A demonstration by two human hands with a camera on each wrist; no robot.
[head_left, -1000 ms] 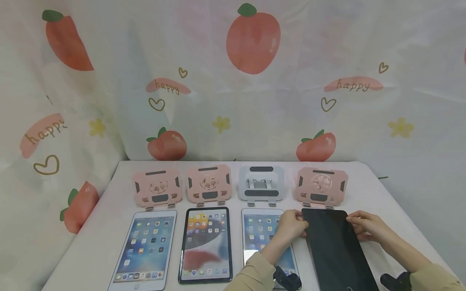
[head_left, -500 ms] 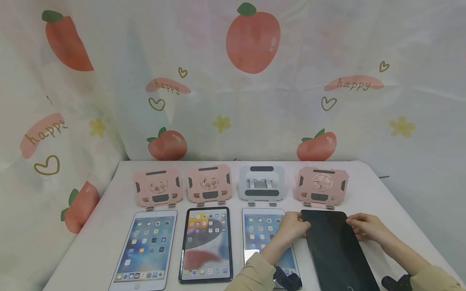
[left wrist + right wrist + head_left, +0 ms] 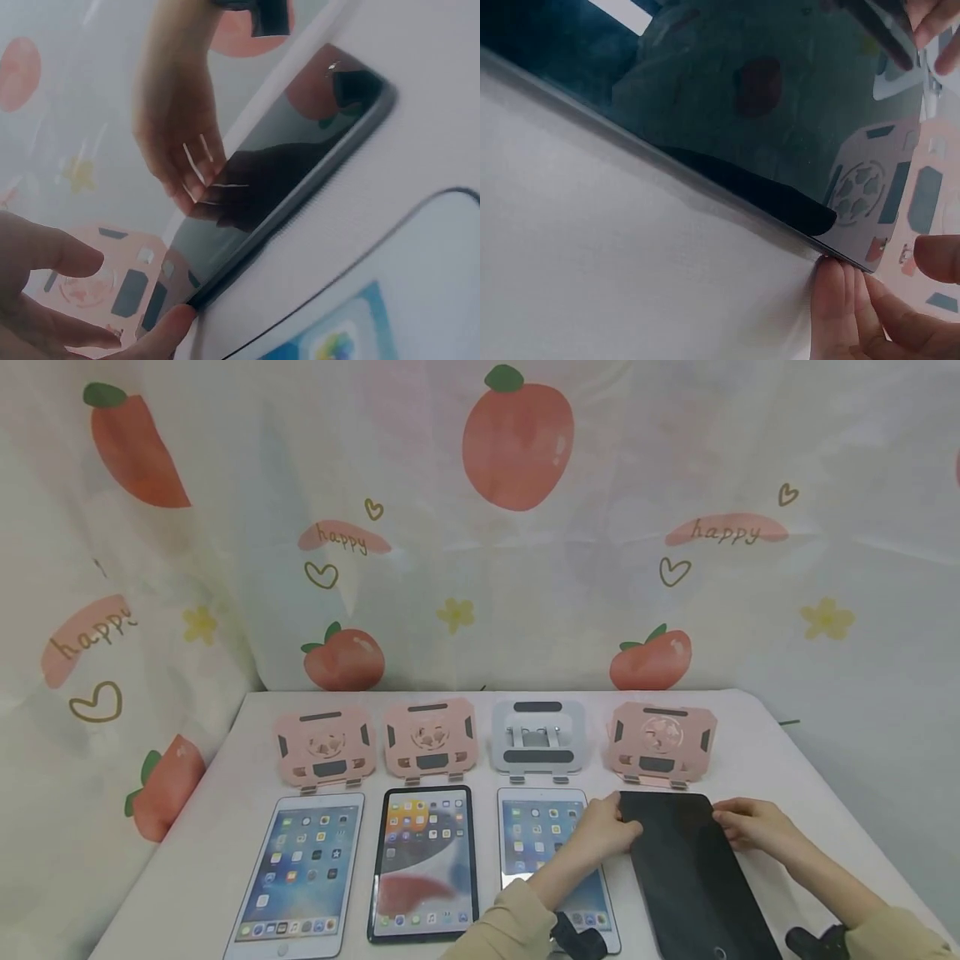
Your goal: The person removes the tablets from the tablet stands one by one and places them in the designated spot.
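A black-screened tablet (image 3: 693,868) lies at the right end of a row, in front of a pink stand (image 3: 663,739). My left hand (image 3: 609,828) is at its upper left corner; the left wrist view shows a fingertip (image 3: 176,319) against the edge, with another digit held apart. At the upper right corner is my right hand (image 3: 757,827). In the right wrist view its fingers (image 3: 836,292) touch the tablet's side edge while the thumb (image 3: 939,259) stands away. My left forearm partly covers a white tablet (image 3: 525,835) with a lit screen.
Further left lie a black-rimmed tablet (image 3: 423,860) and another white tablet (image 3: 300,868), both lit. Behind them stand two pink stands, one (image 3: 326,747) at far left and one (image 3: 431,739) beside it, then a light blue stand (image 3: 538,739). A fruit-print cloth (image 3: 525,577) hangs behind the table.
My left hand has shifted slightly toward me along the black-screened tablet's corner, and its sleeve has moved a little left. The right hand stays almost still at the other corner.
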